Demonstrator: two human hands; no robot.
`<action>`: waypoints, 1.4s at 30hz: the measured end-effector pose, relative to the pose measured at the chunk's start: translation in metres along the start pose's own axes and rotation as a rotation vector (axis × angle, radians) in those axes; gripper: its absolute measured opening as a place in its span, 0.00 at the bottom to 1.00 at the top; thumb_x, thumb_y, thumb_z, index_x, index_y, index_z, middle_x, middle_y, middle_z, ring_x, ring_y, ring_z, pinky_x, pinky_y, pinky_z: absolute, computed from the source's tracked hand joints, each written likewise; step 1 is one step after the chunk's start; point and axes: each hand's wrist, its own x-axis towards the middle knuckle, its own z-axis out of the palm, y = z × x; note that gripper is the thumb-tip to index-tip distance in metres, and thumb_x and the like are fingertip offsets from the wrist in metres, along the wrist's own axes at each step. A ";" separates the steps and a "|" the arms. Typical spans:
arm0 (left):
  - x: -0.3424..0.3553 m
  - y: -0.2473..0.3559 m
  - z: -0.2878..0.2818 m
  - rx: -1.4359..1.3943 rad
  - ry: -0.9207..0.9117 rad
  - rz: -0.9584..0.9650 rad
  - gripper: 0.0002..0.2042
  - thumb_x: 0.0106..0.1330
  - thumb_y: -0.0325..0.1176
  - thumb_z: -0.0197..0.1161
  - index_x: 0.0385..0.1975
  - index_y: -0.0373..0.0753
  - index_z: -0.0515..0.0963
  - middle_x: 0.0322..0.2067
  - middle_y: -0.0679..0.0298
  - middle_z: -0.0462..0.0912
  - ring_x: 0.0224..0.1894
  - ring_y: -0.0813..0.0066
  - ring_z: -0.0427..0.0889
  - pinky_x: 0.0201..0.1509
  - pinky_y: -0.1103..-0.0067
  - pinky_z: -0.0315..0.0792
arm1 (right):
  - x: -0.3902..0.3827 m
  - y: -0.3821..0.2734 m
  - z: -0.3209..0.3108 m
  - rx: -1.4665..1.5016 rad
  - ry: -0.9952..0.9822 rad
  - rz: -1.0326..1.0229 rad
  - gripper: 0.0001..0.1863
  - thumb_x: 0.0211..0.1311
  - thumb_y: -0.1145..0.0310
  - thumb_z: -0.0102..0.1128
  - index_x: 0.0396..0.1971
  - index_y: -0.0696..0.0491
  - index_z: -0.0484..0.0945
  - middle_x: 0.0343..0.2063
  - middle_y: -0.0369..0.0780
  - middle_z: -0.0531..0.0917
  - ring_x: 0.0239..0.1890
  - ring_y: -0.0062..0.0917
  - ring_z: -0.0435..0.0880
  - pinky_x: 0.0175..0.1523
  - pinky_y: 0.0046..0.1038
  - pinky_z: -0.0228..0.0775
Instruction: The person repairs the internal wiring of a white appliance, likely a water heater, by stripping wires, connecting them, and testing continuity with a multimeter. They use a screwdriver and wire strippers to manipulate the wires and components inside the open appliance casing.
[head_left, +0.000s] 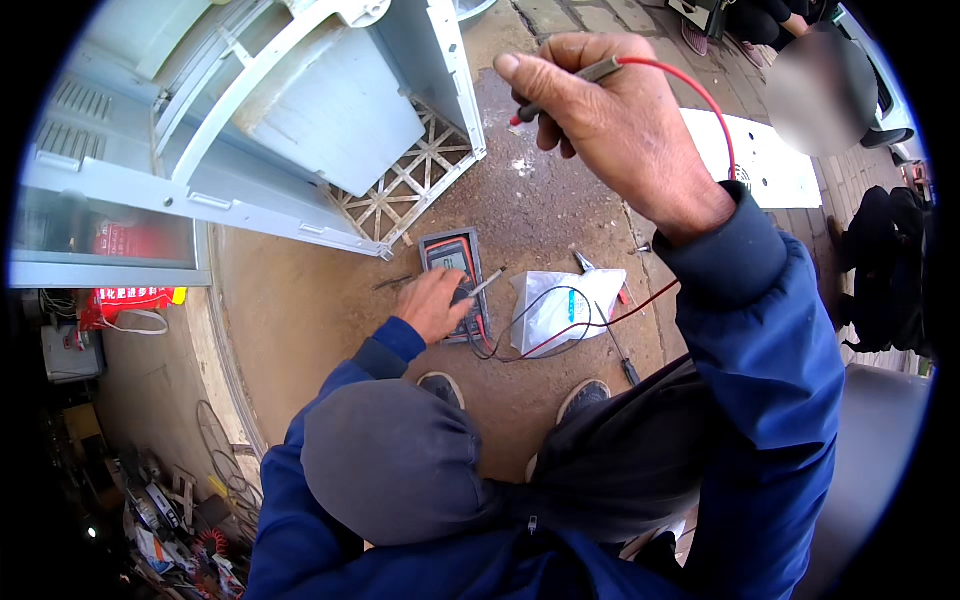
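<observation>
My right hand is raised at upper middle, closed on a test probe with a grey handle, red tip and red lead. My left hand reaches down to the multimeter, its fingers curled on the dial area; its fingertips are partly hidden. A grey pointed object, perhaps the other probe, lies across the meter. Red and black leads loop over a white plastic bag. Pliers lie behind the bag, and a screwdriver lies at its right.
A pale appliance housing with a lattice base fills the upper left. A white panel lies at upper right, near another person's legs. Dark fabric is at right, cluttered tools at lower left. My shoes are below.
</observation>
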 end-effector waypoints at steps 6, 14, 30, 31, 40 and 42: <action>0.031 0.014 0.042 0.007 -0.184 -0.207 0.18 0.61 0.36 0.69 0.47 0.35 0.77 0.33 0.49 0.85 0.35 0.43 0.84 0.39 0.59 0.77 | 0.004 0.030 0.002 0.026 -0.097 0.134 0.15 0.64 0.65 0.65 0.30 0.64 0.84 0.19 0.48 0.82 0.24 0.31 0.82 0.33 0.35 0.74; 0.050 0.053 -0.115 -0.709 -0.036 -0.210 0.09 0.58 0.27 0.66 0.36 0.34 0.78 0.22 0.62 0.82 0.24 0.80 0.78 0.29 0.78 0.73 | -0.024 0.060 0.053 -0.488 -0.835 -0.031 0.20 0.59 0.64 0.67 0.49 0.54 0.75 0.28 0.54 0.84 0.33 0.53 0.84 0.38 0.49 0.77; 0.091 0.106 -0.352 0.022 1.026 0.096 0.16 0.64 0.20 0.63 0.52 0.30 0.77 0.36 0.58 0.83 0.29 0.77 0.80 0.33 0.79 0.75 | -0.001 -0.002 0.032 0.077 -0.234 -0.228 0.14 0.68 0.64 0.63 0.42 0.61 0.84 0.33 0.51 0.83 0.35 0.46 0.85 0.40 0.39 0.77; 0.096 0.100 -0.356 0.090 1.048 0.090 0.17 0.63 0.20 0.64 0.53 0.30 0.76 0.38 0.57 0.83 0.30 0.77 0.81 0.34 0.78 0.76 | 0.000 -0.010 0.031 0.087 -0.233 -0.203 0.15 0.68 0.63 0.63 0.42 0.61 0.84 0.33 0.51 0.84 0.35 0.46 0.85 0.40 0.39 0.77; 0.083 0.084 -0.322 -0.051 0.966 -0.067 0.16 0.62 0.21 0.64 0.50 0.30 0.74 0.38 0.53 0.84 0.26 0.68 0.84 0.32 0.75 0.78 | 0.000 -0.007 0.030 0.158 -0.158 -0.166 0.12 0.61 0.72 0.68 0.43 0.61 0.85 0.34 0.46 0.87 0.36 0.28 0.86 0.43 0.30 0.78; 0.101 0.099 -0.333 -0.119 1.024 -0.014 0.19 0.61 0.21 0.65 0.53 0.31 0.75 0.38 0.54 0.84 0.25 0.69 0.84 0.32 0.74 0.78 | -0.002 0.003 0.033 0.169 -0.164 -0.107 0.12 0.60 0.73 0.68 0.43 0.61 0.85 0.33 0.45 0.87 0.35 0.24 0.86 0.42 0.28 0.78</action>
